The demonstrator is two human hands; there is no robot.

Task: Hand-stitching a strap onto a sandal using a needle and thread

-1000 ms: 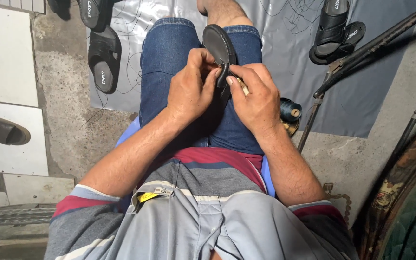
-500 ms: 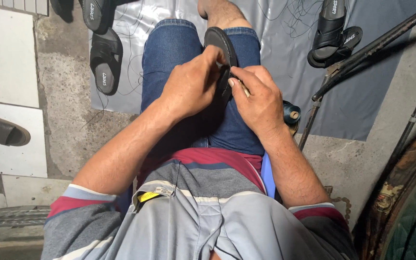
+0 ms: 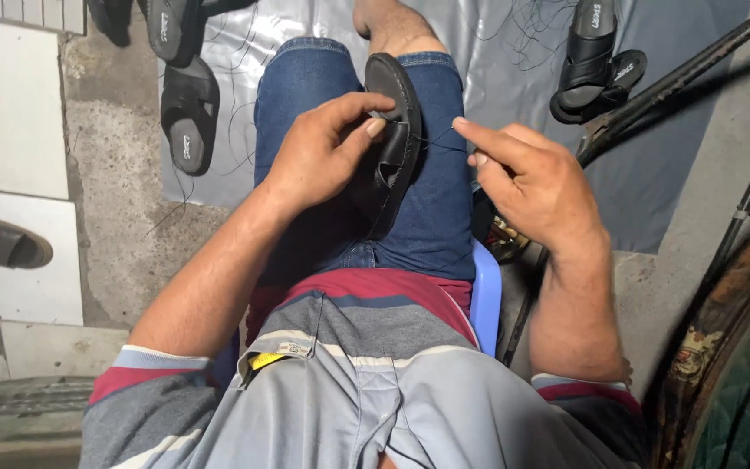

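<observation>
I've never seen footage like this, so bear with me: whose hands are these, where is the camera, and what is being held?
There is no machine here. The camera sits on a person's head and looks down over their chest and lap. The left hand steadies a black sandal standing on edge on the knee, which is in blue jeans. The right hand has a dark thread pinched between its fingertips, stretched taut to the sandal. More black sandals lie on a grey sheet spread over the floor, with loose threads strewn about. The person sits on a blue stool.

Even daylight, soft shadows, sheet glare, sharp focus.
</observation>
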